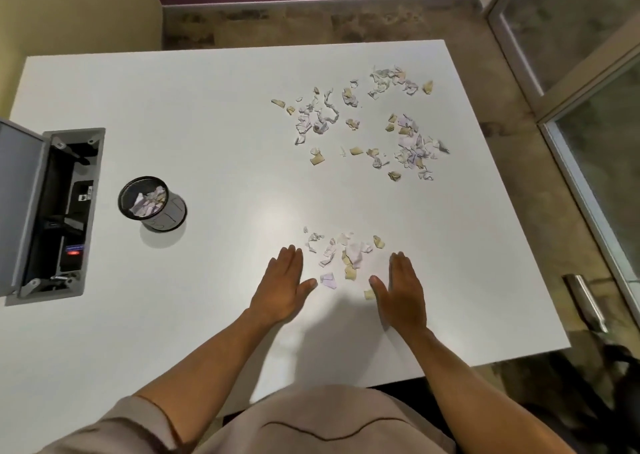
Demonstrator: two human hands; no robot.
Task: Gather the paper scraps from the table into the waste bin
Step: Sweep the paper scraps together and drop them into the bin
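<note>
On the white table [214, 114] lie torn white, lilac and tan paper scraps. A small heap of scraps [346, 256] sits near the front, between my hands. My left hand [285, 282] lies flat with straight fingers just left of the heap. My right hand [403, 289] stands on its edge, fingers straight, just right of it, its thumb by a tan scrap. Neither hand holds anything. A larger scatter of scraps [367, 124] spreads over the far right of the table. The black mesh waste bin [152, 204], with some scraps inside, stands at the left.
An open grey cable box [59, 211] with its lid raised is sunk into the table's left edge. Beyond the table's right edge is floor, a glass door frame [571, 162] and a metal handle [585, 301].
</note>
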